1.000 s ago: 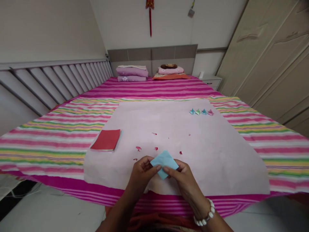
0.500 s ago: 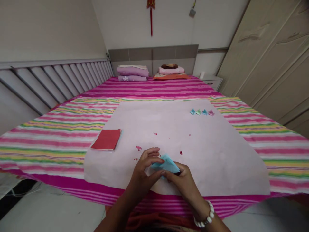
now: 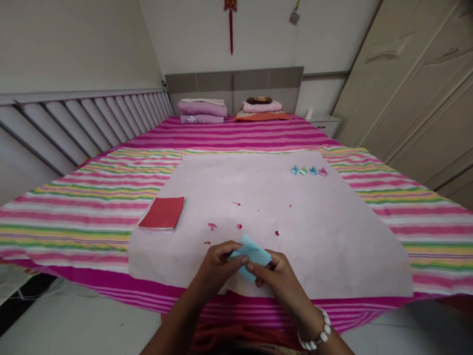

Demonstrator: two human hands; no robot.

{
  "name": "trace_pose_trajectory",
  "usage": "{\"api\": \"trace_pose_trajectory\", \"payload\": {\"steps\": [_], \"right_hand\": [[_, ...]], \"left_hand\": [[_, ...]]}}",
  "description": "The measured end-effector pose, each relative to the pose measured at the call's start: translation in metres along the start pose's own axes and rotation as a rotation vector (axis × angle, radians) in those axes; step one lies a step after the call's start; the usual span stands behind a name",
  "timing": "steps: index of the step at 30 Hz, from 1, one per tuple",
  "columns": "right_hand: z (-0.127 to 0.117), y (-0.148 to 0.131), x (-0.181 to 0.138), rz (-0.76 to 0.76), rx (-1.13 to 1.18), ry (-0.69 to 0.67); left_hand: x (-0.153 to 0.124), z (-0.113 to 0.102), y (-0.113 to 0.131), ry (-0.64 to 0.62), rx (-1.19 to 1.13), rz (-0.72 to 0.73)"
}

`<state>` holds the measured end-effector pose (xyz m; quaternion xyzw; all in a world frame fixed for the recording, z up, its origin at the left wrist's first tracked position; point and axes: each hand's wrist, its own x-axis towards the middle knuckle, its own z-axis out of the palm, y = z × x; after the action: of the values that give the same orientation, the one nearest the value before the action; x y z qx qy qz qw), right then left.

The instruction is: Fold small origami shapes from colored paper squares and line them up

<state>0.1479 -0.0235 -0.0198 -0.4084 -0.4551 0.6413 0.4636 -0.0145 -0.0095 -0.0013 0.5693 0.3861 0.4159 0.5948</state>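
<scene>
Both hands hold a small light-blue folded paper just above the near edge of a pale pink sheet spread on the bed. My left hand pinches its left corner between thumb and fingers. My right hand, with a white bead bracelet on the wrist, pinches the right side. Part of the paper is hidden by the fingers.
A red paper stack lies to the left on the sheet. Several small folded paper pieces sit in a row at the far right. Tiny red scraps dot the sheet. Folded bedding lies at the headboard; a wardrobe stands on the right.
The blue paper was a flat diamond, then was folded over by my left fingers. Now both hands pinch it again, a little lower and more folded.
</scene>
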Motion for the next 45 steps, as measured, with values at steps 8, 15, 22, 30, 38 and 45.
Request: {"api": "trace_pose_trajectory", "payload": {"steps": [8,15,22,30,38,45], "right_hand": [[-0.004,0.008,-0.002,0.029,0.179,-0.066],[-0.001,0.006,-0.003,0.039,0.199,-0.04],[0.001,0.001,-0.003,0.06,0.248,0.016],[-0.005,0.0,-0.004,0.003,0.402,-0.102],[-0.007,0.002,0.001,0.023,0.172,-0.007],[-0.002,0.004,0.001,-0.052,0.015,0.102]], "left_hand": [[-0.001,-0.002,0.004,-0.035,0.01,-0.011],[0.0,0.0,0.002,-0.019,0.036,0.0],[-0.001,-0.005,-0.003,-0.087,0.108,0.101],[-0.004,-0.006,0.006,-0.083,0.355,0.25],[-0.007,0.0,0.01,-0.095,0.201,0.195],[0.002,0.013,-0.017,0.316,-0.189,-0.125]]}}
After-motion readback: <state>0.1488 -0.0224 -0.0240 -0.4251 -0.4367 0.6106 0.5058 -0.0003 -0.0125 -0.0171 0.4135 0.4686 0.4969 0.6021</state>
